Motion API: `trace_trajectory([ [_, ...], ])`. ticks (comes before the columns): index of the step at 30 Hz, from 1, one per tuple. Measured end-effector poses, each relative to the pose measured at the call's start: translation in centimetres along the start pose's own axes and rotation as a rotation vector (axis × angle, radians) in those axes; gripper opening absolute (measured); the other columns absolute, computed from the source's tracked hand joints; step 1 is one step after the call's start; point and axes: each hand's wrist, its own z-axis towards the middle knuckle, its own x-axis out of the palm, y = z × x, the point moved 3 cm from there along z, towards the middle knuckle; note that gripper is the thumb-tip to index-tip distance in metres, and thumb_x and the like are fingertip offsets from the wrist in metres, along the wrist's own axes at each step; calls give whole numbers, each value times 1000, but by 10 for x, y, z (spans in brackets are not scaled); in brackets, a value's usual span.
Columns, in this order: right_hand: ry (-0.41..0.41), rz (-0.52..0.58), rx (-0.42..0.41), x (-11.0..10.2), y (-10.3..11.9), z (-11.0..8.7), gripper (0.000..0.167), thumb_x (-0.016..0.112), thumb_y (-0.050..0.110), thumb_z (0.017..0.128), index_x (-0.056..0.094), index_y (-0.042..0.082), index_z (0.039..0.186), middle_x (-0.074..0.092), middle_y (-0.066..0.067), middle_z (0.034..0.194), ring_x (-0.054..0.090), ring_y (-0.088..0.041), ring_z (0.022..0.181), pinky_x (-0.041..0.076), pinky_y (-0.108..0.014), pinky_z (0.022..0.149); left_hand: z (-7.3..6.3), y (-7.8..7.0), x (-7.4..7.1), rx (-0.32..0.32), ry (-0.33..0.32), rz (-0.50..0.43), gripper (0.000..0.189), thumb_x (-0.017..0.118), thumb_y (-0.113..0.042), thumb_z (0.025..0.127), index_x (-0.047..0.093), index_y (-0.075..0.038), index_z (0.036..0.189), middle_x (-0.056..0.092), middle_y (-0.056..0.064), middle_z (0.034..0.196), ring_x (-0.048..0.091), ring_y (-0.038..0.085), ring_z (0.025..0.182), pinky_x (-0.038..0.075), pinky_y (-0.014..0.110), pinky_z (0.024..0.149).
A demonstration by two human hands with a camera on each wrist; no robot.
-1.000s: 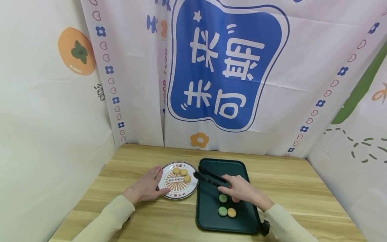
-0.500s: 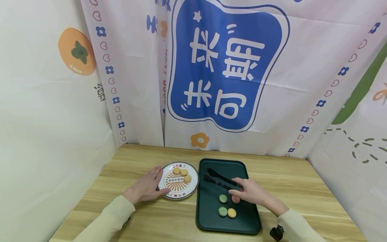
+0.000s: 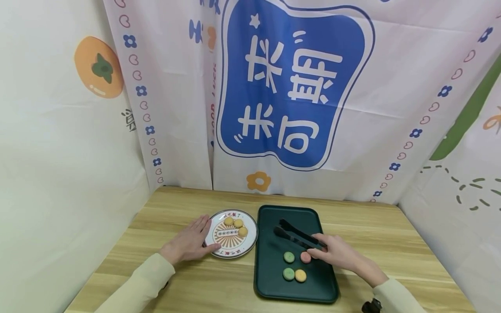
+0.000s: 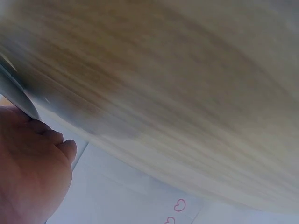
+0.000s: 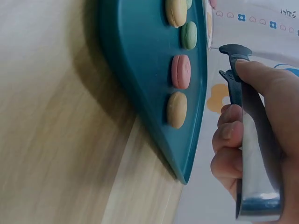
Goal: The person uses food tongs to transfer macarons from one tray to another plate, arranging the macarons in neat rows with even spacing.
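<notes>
My left hand (image 3: 188, 241) lies against the left rim of a white patterned plate (image 3: 250, 245), fingers straight and thumb on its near edge. Three yellow macarons (image 3: 238, 223) sit on that plate. In my right hand (image 3: 336, 251) I hold black-tipped tongs (image 3: 299, 237) with a metal body, their tips apart and nothing between them, over a dark green tray (image 3: 270, 289). On the tray lie two green macarons (image 3: 288, 257), a pink macaron (image 3: 305, 257) and a yellow macaron (image 3: 300, 275). The right wrist view also shows a tan macaron (image 5: 176, 109), hidden in the head view.
Plate and tray stand side by side on a wood-grain table (image 3: 207, 287). A printed cloth (image 3: 180, 143) hangs behind the table's far edge. A black strap device (image 3: 372, 306) is on the right wrist.
My right hand has drawn the tongs to the right, away from the plate and over the tray. The pink macaron has come fully into sight. My left hand stays still.
</notes>
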Motion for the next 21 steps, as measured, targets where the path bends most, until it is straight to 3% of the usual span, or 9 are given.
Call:
trace_trajectory([
  [6, 0, 20, -12, -2, -7, -9, 45, 62, 46, 94, 64, 13, 124, 43, 10, 63, 41, -1, 49, 36, -17, 46, -1, 0, 0, -3, 0, -4, 101, 37, -73, 92, 28, 8, 150, 24, 27, 159, 22, 40, 149, 24, 49, 123],
  [14, 4, 58, -62, -9, -14, -23, 34, 63, 42, 95, 65, 18, 118, 46, 10, 61, 39, 2, 48, 35, -16, 44, -1, 0, 0, -2, 2, -1, 101, 36, -74, 92, 28, 8, 150, 23, 27, 159, 22, 40, 149, 24, 49, 123],
  [21, 5, 47, -59, -12, -20, -38, 44, 63, 43, 94, 65, 11, 125, 45, 14, 59, 39, 4, 48, 35, -16, 43, 0, 0, -1, -3, 9, 0, 102, 35, -75, 92, 27, 8, 151, 23, 27, 159, 22, 40, 150, 24, 49, 123],
])
